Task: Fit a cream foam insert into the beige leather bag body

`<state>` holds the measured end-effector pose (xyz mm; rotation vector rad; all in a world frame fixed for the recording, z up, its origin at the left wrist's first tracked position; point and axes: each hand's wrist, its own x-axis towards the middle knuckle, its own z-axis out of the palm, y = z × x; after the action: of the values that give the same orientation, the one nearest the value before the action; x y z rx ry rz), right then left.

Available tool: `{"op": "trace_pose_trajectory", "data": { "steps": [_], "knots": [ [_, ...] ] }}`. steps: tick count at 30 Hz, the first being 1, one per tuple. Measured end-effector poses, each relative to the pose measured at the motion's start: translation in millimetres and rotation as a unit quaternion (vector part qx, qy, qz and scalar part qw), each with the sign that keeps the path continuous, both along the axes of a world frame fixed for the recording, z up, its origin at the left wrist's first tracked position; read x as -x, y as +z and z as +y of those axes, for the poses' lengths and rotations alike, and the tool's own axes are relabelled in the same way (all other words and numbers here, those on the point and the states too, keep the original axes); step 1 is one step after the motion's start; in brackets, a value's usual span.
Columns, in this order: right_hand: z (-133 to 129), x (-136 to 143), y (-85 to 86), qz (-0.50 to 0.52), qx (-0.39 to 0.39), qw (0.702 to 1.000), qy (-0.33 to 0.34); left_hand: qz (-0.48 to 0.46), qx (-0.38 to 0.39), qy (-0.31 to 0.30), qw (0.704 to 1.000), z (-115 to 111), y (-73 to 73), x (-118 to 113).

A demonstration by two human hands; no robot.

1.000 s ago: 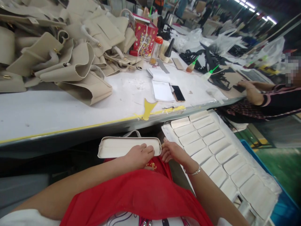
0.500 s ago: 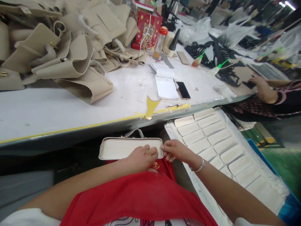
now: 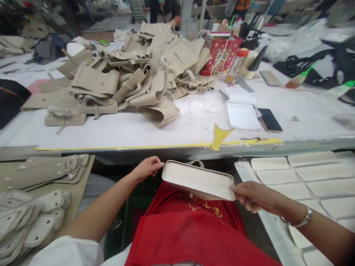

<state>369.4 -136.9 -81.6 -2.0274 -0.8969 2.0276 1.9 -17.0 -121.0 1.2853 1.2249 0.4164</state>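
Observation:
A small beige handbag [image 3: 198,181] rests against my red apron, its long pale panel facing up and slanting down to the right. A wrapped handle loop [image 3: 197,162] shows behind its far edge. At the bag's left corner my left hand [image 3: 148,168] is closed, thumb and forefinger pinching the edge. My right hand [image 3: 253,195], with a bracelet at the wrist, grips the opposite end between thumb and curled fingers. The bag's underside is partly hidden from view.
Unfinished beige bag pieces [image 3: 97,81] are heaped on the white table [image 3: 194,127]. A notebook [image 3: 244,116] and a phone [image 3: 269,120] lie there too. Pale panels [image 3: 313,173] fill a board at right; flat bag parts [image 3: 36,218] are stacked at left. People stand beyond.
My view has swung left. My left hand has gone from the bag's right part to its left corner. The bag now tilts down to the right, with my right hand still at that end.

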Motion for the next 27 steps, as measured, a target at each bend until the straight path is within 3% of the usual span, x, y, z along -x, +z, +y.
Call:
{"op": "trace_pose_trajectory", "data": {
  "steps": [3, 7, 12, 17, 20, 23, 25, 27],
  "knots": [
    [2.9, -4.4, -3.0, 0.032, 0.011, 0.999, 0.001, -0.062, 0.124, -0.065, 0.988, 4.9, -19.1, 6.2],
    [9.8, -6.3, -5.5, 0.033, 0.029, 0.999, 0.014, -0.066, 0.173, -0.093, 0.978, 10.5, -13.9, -2.8],
    [15.9, -4.7, -4.1, 0.004, 0.040, 0.999, 0.028, 0.020, 0.181, -0.139, 0.973, 22.4, 1.3, -10.8],
    [18.0, -8.2, -9.8, -0.022, 0.020, 0.997, 0.066, 0.040, 0.160, -0.152, 0.975, 21.5, -6.2, -13.0],
    [15.6, -12.5, -17.1, -0.004, 0.007, 0.999, 0.051, 0.028, 0.163, -0.148, 0.975, 17.2, -10.5, -15.7],
    [9.7, -15.0, -20.0, -0.001, -0.017, 0.999, 0.032, 0.039, 0.161, -0.143, 0.976, 17.9, -5.1, -19.0],
    [5.6, -16.4, -18.3, 0.000, -0.038, 0.998, 0.046, 0.082, 0.157, -0.185, 0.967, 24.7, 4.7, -21.8],
    [2.3, -18.4, -15.5, -0.015, -0.073, 0.994, 0.079, 0.164, 0.096, -0.261, 0.946, 34.3, 17.7, -27.9]
  ]
}}
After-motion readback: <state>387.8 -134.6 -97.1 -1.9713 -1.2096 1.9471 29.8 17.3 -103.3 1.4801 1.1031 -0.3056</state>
